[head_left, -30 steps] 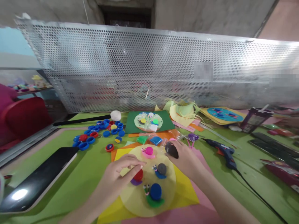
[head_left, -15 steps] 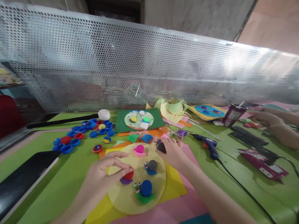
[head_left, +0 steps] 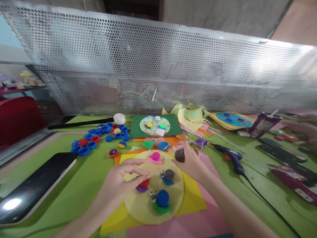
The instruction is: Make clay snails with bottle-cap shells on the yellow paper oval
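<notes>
My left hand (head_left: pixel 125 175) has its thumb and index fingertips pressed on the red bottle cap (head_left: pixel 145 181) of a snail with a purple clay body. My right hand (head_left: pixel 192 160) grips a small packet of dark modelling clay (head_left: pixel 179 155) at the upper right rim of the pale yellow paper disc (head_left: pixel 138 211). Three more snails lie on the disc: a pink one (head_left: pixel 155 157), one with a grey cap (head_left: pixel 169 175) on a blue body, and one with a blue cap (head_left: pixel 163 198) on a green body. My left hand partly hides the red-capped snail.
Loose bottle caps (head_left: pixel 91 145) and a phone (head_left: pixel 37 185) lie to the left. Clay packets (head_left: pixel 163 145) and a green card (head_left: pixel 135 127) are behind the disc. On the right are a glue gun (head_left: pixel 230 157), a cup (head_left: pixel 264 125) and another person's hand (head_left: pixel 300 130).
The view has swung left, so everything appears further right. Both hands keep nearly the same places over the disc. The other person's hand has moved toward the right edge.
</notes>
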